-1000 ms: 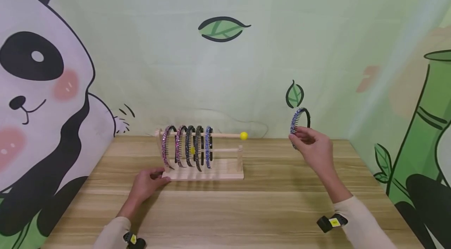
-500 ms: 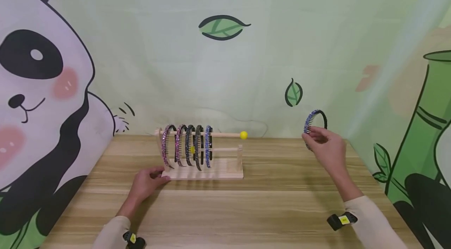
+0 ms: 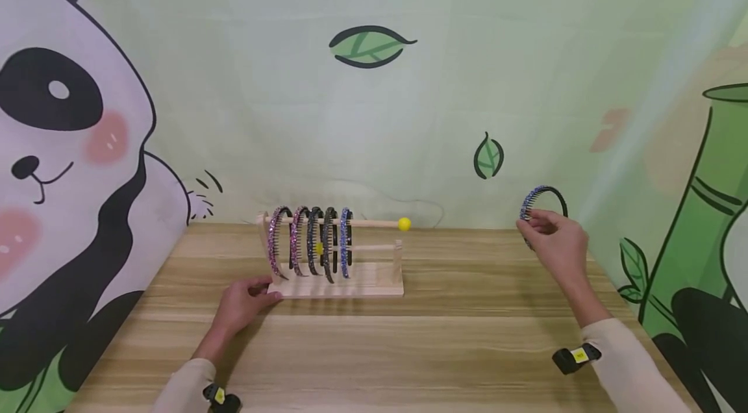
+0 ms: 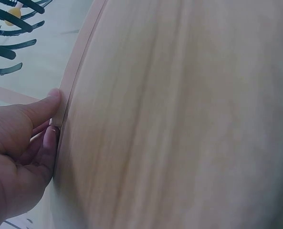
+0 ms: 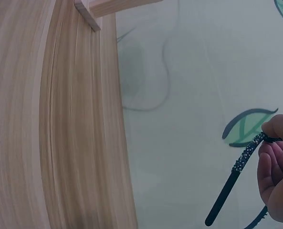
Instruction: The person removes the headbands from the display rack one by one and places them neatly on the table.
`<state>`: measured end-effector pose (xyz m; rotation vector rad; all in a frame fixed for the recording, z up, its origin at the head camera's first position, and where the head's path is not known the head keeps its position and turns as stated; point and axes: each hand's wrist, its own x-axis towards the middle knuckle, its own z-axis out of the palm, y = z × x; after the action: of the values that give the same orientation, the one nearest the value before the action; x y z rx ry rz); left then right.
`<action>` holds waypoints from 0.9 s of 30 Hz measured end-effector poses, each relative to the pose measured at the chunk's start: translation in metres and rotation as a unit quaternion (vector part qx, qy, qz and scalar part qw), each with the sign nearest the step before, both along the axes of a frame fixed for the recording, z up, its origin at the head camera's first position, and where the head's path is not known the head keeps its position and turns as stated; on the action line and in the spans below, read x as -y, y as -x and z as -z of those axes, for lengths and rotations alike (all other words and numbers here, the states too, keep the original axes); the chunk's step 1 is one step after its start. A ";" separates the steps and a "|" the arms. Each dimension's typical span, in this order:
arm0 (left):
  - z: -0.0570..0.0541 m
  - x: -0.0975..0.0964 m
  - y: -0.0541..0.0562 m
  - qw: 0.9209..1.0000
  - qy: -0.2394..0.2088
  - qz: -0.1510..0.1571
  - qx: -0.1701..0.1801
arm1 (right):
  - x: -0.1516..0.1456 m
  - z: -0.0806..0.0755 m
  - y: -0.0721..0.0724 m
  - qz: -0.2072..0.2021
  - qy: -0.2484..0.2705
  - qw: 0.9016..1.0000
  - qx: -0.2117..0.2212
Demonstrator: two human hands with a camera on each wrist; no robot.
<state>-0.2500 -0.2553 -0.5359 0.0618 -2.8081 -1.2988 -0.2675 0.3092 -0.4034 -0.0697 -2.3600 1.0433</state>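
Headband [image 5: 246, 155] pinched by right hand [image 3: 559, 245], left hand [image 3: 242, 306] gripping rack [image 3: 376, 283], head view alone showing both hands

Head view looking forward and down from above, sitting farthest back, taking in bench [image 3: 350, 351], rack [image 3: 350, 293], left hand [image 3: 242, 309], right hand [image 3: 558, 247] and backdrop [image 3: 426, 108]. Left wrist view looking from close by left hand, bench filling most of frame. Right wrist view turning sideways, showing bench at left, facing backdrop past right hand. Head and left wrist views sharing left hand and rack; head and right wrist views sharing headband [image 3: 530, 196], rack end, lower leaf [image 3: 488, 158].
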 end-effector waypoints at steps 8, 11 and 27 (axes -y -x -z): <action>0.000 0.001 0.000 1.000 -0.003 0.000 0.000 | -0.017 0.009 0.008 0.020 0.002 1.000 0.017; 0.001 0.002 0.001 1.000 -0.004 0.002 -0.005 | -0.024 0.012 0.010 0.027 0.000 0.999 0.019; 0.004 0.002 0.003 1.000 0.001 0.005 -0.006 | -0.057 0.042 0.022 0.069 -0.032 0.995 0.065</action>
<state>-0.2532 -0.2572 -0.5394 0.0411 -2.8035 -1.2947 -0.2894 0.3660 -0.4459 -0.2795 -2.4648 0.9205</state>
